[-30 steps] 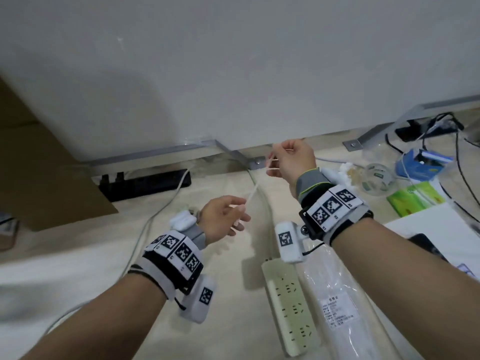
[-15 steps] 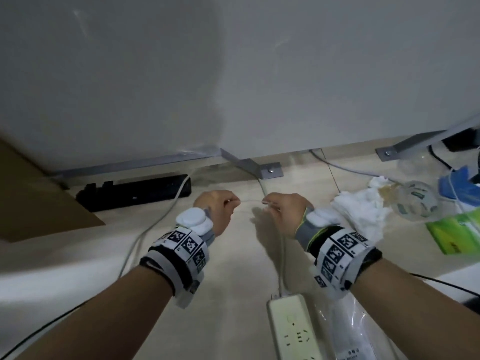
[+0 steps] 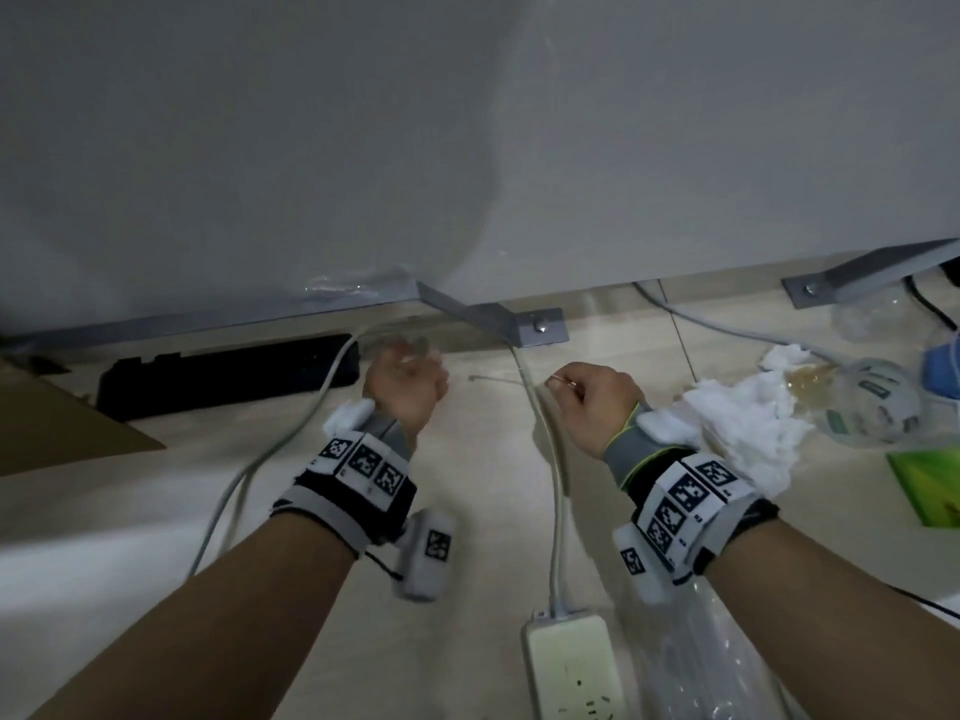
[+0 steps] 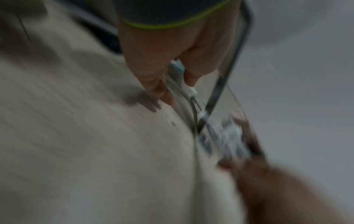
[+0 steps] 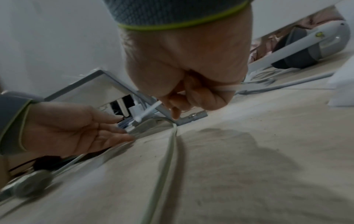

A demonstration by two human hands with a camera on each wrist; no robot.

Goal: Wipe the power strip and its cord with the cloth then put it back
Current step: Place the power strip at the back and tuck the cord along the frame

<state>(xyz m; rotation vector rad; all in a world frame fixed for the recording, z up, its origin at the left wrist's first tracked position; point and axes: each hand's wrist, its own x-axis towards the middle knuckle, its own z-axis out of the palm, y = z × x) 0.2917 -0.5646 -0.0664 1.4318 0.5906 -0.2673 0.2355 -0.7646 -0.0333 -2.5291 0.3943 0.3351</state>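
Observation:
The white power strip (image 3: 569, 662) lies on the pale floor at the bottom centre. Its cord (image 3: 557, 511) runs away from me toward the metal bracket (image 3: 519, 324) and shows again in the right wrist view (image 5: 168, 154). My right hand (image 3: 563, 381) hovers just above the cord and pinches a thin white tie (image 3: 493, 379), which sticks out to the left (image 5: 148, 111). My left hand (image 3: 410, 356) is to the left of the cord near the panel's lower edge, fingers straight and holding nothing (image 5: 122, 128). The crumpled white cloth (image 3: 737, 423) lies to the right of my right wrist.
A black power strip (image 3: 228, 374) sits along the white panel (image 3: 467, 148), with a grey cable (image 3: 270, 449) curving toward me. A clear plastic bag (image 3: 691, 657) lies right of the white strip. A clear container (image 3: 872, 402), a green pack (image 3: 930, 485) and brown cardboard (image 3: 62, 433) flank the area.
Both hands came down from holding the tie raised between them. My left hand has let go of the tie and moved left toward the panel; my right hand still pinches it.

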